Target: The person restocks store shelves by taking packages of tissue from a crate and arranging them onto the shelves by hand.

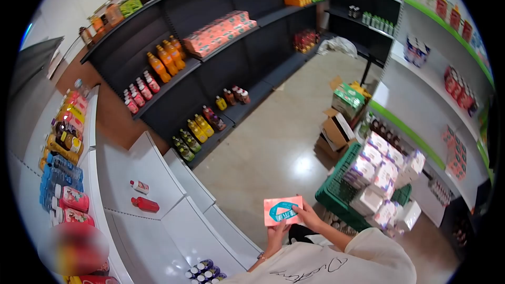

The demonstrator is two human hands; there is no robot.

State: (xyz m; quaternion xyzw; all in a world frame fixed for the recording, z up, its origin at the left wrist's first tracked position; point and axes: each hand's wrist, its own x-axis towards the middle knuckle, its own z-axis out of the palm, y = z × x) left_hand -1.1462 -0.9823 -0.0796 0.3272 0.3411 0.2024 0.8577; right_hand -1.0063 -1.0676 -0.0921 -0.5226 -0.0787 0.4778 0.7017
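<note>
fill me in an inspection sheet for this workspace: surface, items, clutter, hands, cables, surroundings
Surface: floor glossy, with a bright glare spot
Job's things: pink pack held up, printed face toward the camera
Clutter: green crate heaped with white packs; open carton on the floor
Hands: left hand grips the pack's lower edge, right hand its right side
Cables: nothing seen
Surroundings: dark shelves and white shelves with drinks

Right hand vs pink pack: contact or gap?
Touching. The head view shows it: the right hand laps over the edge of the pink pack, a digit lying on its printed face, no gap visible.
</note>
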